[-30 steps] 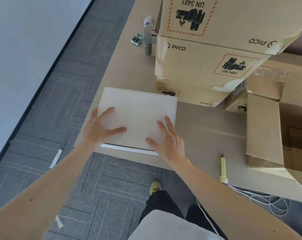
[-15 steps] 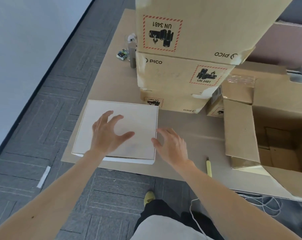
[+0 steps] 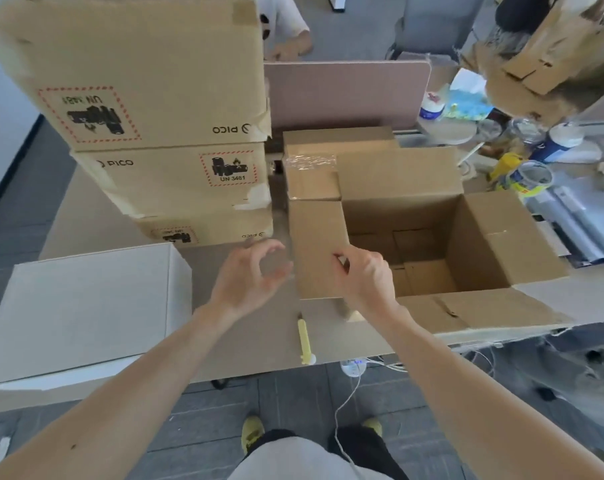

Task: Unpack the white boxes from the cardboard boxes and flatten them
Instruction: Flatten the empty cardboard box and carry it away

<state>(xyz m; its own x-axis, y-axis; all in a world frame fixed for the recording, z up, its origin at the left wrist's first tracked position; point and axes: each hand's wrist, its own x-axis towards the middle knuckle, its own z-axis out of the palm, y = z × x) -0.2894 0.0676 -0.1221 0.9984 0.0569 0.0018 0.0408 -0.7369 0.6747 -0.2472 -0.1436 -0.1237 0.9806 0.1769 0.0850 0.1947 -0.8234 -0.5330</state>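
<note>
A white box (image 3: 86,306) lies flat on the table's left front corner, with neither hand on it. To its right stands an open cardboard box (image 3: 484,244) with all flaps spread; only loose cardboard pieces show at its bottom. My right hand (image 3: 366,275) grips the inner edge of that box's left flap (image 3: 316,247), fingers curled over it. Just left of the flap, my left hand (image 3: 252,271) hovers blurred, with loosely curled fingers that hold nothing.
Three stacked PICO cardboard boxes (image 3: 162,109) rise behind the white box. A yellow utility knife (image 3: 304,337) lies near the table's front edge. Tape rolls (image 3: 530,176), bottles and wrappers crowd the right side. Another person's hand (image 3: 290,46) shows beyond the pink divider (image 3: 345,91).
Both hands have lifted off the white box and moved right to the open cardboard box. My right hand now grips its left flap. The view has swung right.
</note>
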